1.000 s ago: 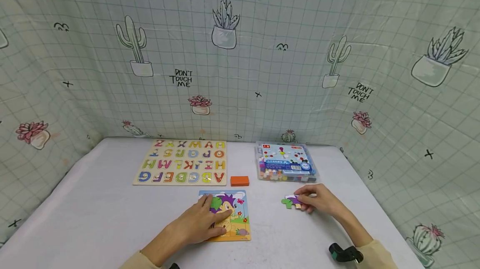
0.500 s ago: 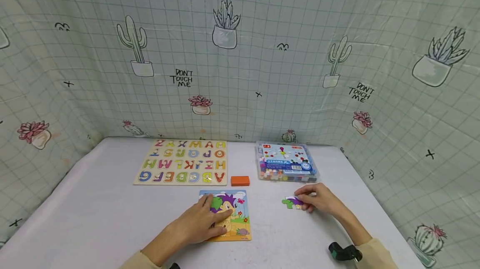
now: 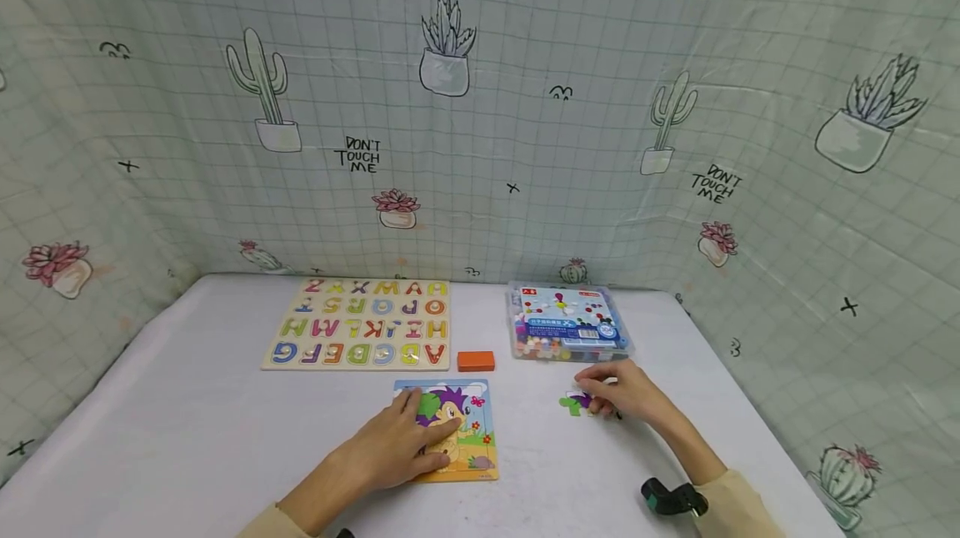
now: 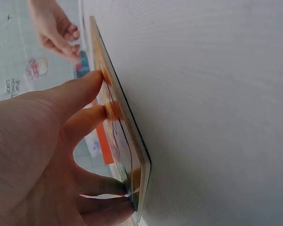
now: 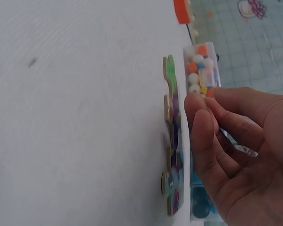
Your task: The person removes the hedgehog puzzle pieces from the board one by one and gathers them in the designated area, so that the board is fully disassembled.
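My left hand (image 3: 397, 442) rests with spread fingers on a square picture puzzle (image 3: 480, 446) showing a purple-haired cartoon hedgehog. In the left wrist view its fingertips press the face of the puzzle board (image 4: 127, 113). To the right, my right hand (image 3: 622, 392) hovers just above loose puzzle pieces, fingers loosely bent. A green and purple puzzle piece (image 3: 573, 404) lies left of its fingertips; the hand partly covers the rest. From the right wrist view, pieces with green (image 5: 170, 70) and purple lie on the table, apart from the fingers, and nothing shows between fingers and thumb.
A wooden alphabet board (image 3: 360, 361) lies at the back left. Beside it is an orange block (image 3: 476, 361). At the back right stands a clear plastic box (image 3: 570, 325) of coloured beads with a printed label. A patterned curtain (image 3: 480, 146) hangs behind the white table (image 3: 187, 421).
My right hand has let go of the piece it touched and shifted slightly left and up above the pieces. My left hand stays on the puzzle. The head view has shifted a little.
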### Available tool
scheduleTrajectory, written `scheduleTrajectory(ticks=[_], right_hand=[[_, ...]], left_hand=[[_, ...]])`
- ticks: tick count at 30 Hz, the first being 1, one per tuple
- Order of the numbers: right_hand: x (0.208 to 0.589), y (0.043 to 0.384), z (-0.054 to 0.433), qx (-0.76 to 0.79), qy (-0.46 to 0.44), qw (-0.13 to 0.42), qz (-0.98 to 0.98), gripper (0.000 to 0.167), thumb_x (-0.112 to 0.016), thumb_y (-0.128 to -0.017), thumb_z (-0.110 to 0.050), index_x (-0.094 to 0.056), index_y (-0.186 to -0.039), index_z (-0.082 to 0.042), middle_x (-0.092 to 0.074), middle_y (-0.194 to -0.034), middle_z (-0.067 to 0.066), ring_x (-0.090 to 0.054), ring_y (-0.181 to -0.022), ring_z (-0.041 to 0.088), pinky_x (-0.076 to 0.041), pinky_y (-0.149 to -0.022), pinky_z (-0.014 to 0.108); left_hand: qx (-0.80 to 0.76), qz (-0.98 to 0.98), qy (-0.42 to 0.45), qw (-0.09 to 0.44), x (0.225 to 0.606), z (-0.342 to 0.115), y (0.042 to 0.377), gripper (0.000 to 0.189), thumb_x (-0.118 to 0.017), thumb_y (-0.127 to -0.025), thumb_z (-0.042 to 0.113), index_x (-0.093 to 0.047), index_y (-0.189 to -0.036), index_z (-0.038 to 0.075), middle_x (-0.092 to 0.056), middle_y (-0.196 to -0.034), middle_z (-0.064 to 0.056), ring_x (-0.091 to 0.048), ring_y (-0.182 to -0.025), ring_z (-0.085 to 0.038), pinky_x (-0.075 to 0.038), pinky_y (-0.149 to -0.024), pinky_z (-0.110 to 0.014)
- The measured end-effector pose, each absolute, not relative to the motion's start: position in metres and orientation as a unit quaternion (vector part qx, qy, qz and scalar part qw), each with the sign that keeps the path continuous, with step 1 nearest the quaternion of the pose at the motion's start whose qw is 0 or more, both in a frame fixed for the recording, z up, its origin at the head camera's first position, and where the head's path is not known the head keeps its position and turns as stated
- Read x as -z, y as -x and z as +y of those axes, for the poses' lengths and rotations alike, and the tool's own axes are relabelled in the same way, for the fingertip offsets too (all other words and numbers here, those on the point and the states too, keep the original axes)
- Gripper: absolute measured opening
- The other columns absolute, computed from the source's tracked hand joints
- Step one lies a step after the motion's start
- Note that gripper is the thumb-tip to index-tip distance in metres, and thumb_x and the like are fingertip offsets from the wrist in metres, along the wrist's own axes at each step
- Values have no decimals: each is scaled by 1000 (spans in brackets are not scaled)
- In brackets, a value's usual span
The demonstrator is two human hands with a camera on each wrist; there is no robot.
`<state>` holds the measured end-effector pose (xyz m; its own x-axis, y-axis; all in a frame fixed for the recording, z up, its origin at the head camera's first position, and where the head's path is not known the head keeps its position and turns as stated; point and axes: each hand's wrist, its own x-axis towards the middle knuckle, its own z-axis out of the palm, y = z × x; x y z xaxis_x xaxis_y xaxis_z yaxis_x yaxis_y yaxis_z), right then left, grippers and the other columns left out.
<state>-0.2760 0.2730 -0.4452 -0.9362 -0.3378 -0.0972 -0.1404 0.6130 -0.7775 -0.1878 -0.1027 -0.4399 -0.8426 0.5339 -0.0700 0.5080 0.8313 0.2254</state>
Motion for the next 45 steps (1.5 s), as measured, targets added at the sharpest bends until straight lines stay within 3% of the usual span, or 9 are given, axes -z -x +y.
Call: scheduleTrajectory(ticks=[7, 15, 19, 25, 31, 39, 45], right_hand=[[438, 277, 239, 423, 151, 119, 885, 35, -61, -97, -26, -68, -116, 3, -69, -76, 10, -63, -62, 16, -55, -55, 31], [440, 278, 202, 419, 205, 124, 876, 28, -63, -96, -21, -71, -110, 2, -70, -77, 13, -63, -62, 18, -54, -55, 31], [443, 279, 187, 420, 215, 129, 872, 27, -63, -96, -22, -71, -108, 0, -70, -78, 13, -63, -61, 16, -54, -55, 31], [444, 279, 165, 414, 247, 128, 867, 25, -62, -97, -20, -72, -106, 1, -70, -80, 15, -64, -61, 17, -55, -55, 30], [445, 279, 141, 406, 273, 135, 862, 23, -62, -97, -20, -73, -105, -1, -71, -83, 12, -65, -63, 16, -54, -56, 27], [446, 284, 111, 367, 301, 112, 873, 20, -63, -96, -20, -74, -104, -5, -72, -80, 5, -57, -62, 6, -45, -55, 18], [444, 288, 89, 344, 313, 97, 880, 22, -65, -95, -22, -75, -106, -6, -74, -93, 4, -53, -66, 2, -44, -61, 17]], left_hand=[[-101, 955, -271, 66, 440, -103, 186, 48, -56, -95, 50, -52, -142, 36, -35, -148, -38, -37, -137, -52, -43, -104, -59], [-88, 957, -272, 51, 441, -102, 184, 49, -55, -95, 51, -53, -141, 35, -38, -146, -37, -39, -136, -52, -45, -102, -58], [-76, 956, -281, 44, 440, -99, 183, 48, -55, -96, 48, -54, -141, 31, -44, -147, -26, -43, -134, -49, -46, -101, -58], [-35, 946, -323, -5, 442, -92, 179, 45, -56, -98, 41, -59, -136, 17, -51, -146, -9, -51, -129, -31, -49, -102, -47], [18, 943, -330, -41, 443, -86, 177, 40, -59, -97, 40, -65, -129, 17, -58, -132, 0, -55, -111, -21, -57, -86, -37], [37, 934, -347, -79, 444, -85, 173, 40, -61, -95, 41, -67, -120, 12, -62, -122, -2, -59, -103, -20, -56, -84, -35], [30, 933, -349, -84, 445, -84, 173, 43, -62, -93, 43, -68, -118, 8, -62, -126, -7, -61, -106, -23, -55, -87, -37]])
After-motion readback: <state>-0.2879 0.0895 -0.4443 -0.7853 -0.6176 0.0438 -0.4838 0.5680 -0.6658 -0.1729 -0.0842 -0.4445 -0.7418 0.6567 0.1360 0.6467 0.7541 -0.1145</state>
